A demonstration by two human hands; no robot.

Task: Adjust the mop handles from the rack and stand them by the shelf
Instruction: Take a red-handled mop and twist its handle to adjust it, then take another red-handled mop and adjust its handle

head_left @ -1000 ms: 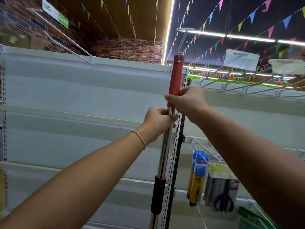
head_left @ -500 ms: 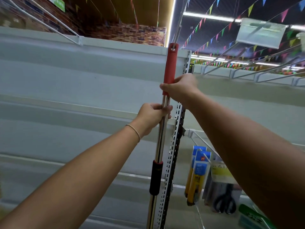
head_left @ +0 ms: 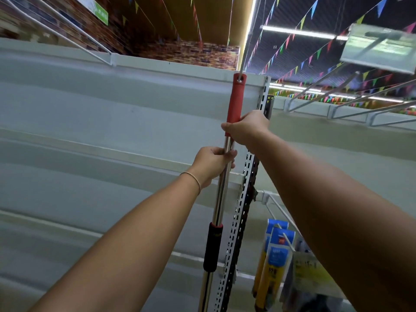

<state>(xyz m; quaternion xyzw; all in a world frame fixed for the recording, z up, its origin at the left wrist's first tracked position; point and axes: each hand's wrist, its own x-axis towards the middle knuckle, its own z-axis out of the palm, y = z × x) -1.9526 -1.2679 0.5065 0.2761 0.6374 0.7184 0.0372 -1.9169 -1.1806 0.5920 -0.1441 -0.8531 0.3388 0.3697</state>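
The left hand (head_left: 211, 164) is clenching the steel tube of the mop handle (head_left: 221, 188); the right hand (head_left: 246, 129) is grasping its red sleeve (head_left: 235, 102) by the shelf upright (head_left: 242, 212). Better twisting gently, keeping the tube steady.

Shiny metal pole, soft-looking grips

The mop handle (head_left: 221, 188) is smooth, shiny metal like a mirror, with a matt red grip (head_left: 235, 102) on top and a dull black grip (head_left: 212, 249) lower down. The shelf (head_left: 112, 104) is flat, matt grey painted metal. The packs (head_left: 273, 262) look like glossy plastic and card.
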